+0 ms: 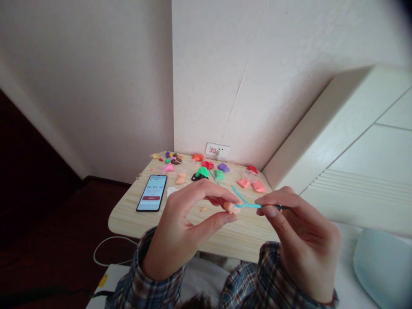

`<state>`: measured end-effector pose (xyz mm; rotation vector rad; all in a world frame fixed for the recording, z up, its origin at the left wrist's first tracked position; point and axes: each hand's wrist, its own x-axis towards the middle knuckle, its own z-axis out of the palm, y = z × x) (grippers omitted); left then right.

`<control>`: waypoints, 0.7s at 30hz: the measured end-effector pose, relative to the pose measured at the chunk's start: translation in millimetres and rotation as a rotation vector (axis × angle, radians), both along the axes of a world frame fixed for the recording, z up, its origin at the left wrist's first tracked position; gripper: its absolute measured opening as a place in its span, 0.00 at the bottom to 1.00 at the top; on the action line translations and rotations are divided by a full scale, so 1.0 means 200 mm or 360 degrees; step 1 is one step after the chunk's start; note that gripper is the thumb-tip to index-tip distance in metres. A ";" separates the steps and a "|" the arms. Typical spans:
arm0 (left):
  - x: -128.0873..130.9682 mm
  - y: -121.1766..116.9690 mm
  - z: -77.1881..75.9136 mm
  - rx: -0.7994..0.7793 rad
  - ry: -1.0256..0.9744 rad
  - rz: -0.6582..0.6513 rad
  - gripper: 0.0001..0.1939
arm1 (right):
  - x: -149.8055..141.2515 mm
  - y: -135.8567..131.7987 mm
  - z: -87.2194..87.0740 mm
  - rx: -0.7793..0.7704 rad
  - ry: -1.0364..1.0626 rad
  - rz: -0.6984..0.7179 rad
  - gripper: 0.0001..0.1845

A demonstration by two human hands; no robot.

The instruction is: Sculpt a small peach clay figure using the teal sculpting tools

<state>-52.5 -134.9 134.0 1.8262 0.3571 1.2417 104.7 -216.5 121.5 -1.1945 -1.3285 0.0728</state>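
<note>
Over the front half of the small table, my left hand (pixel 193 219) pinches a small lump of peach-coloured clay (pixel 231 208) between thumb and fingertips. In my right hand (pixel 299 231) is a light-blue modelling tool (pixel 252 205), gripped between thumb and index finger. Its left tip meets the clay lump, though the exact contact is too small to make out. A dark thin end sticks out to the right of the fingers. A second light-blue stick (pixel 238 193) shows just behind the tool. On the tabletop below lies a tiny peach scrap (pixel 203 209).
A phone (pixel 152 193) showing a running timer lies at the table's left. Several clay packets, including a purple one (pixel 223 167) and a coral one (pixel 259 186), spread along the back. Green clay (pixel 202 172) sits on a black piece. A wall socket (pixel 217 150) is behind.
</note>
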 end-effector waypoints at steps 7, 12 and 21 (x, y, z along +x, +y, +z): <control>-0.01 -0.01 0.01 0.0109 0.0046 0.0075 0.07 | 0.01 -0.02 0.01 -0.0031 -0.0135 -0.0036 0.09; -0.01 -0.02 0.02 0.0227 0.0119 0.0176 0.06 | 0.00 -0.04 0.03 -0.0002 -0.0286 -0.0100 0.10; -0.01 -0.02 0.01 0.0368 0.0134 0.0226 0.06 | -0.01 -0.07 0.05 0.0066 -0.0462 -0.0259 0.10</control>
